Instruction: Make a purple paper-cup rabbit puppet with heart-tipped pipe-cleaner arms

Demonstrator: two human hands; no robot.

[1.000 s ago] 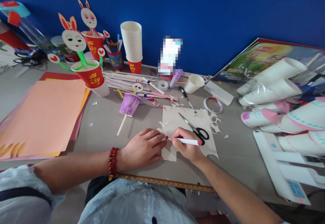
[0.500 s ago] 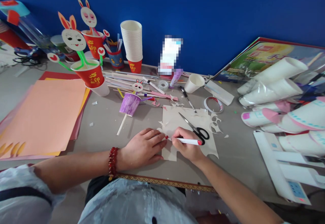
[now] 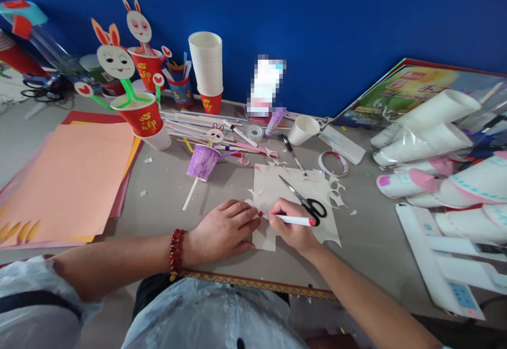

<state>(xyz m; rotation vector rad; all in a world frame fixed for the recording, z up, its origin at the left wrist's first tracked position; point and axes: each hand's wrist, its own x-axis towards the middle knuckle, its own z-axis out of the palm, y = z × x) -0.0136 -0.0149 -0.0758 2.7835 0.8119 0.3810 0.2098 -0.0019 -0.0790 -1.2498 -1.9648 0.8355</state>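
Observation:
My right hand (image 3: 292, 227) is closed around a white marker with a red end (image 3: 295, 220), its tip low over the paper. Fingers stretched out flat, my left hand (image 3: 227, 230) presses down at the left edge of the cut white paper (image 3: 265, 241). Between the two hands shows a small red mark (image 3: 260, 213) on a little white piece, mostly hidden by fingers. Black-handled scissors (image 3: 312, 206) lie on the paper beside my right hand. Beyond my left hand is a purple paper cup (image 3: 203, 162) with a rabbit face (image 3: 215, 134) and a white stick.
Coloured paper sheets (image 3: 71, 175) are stacked at left, near red cups (image 3: 142, 116) with rabbit figures. A tall cup stack (image 3: 206, 64), a black pen (image 3: 293, 154), a tape roll (image 3: 333, 163) and a white cup (image 3: 303, 130) stand or lie behind. A power strip (image 3: 439, 264) is at right.

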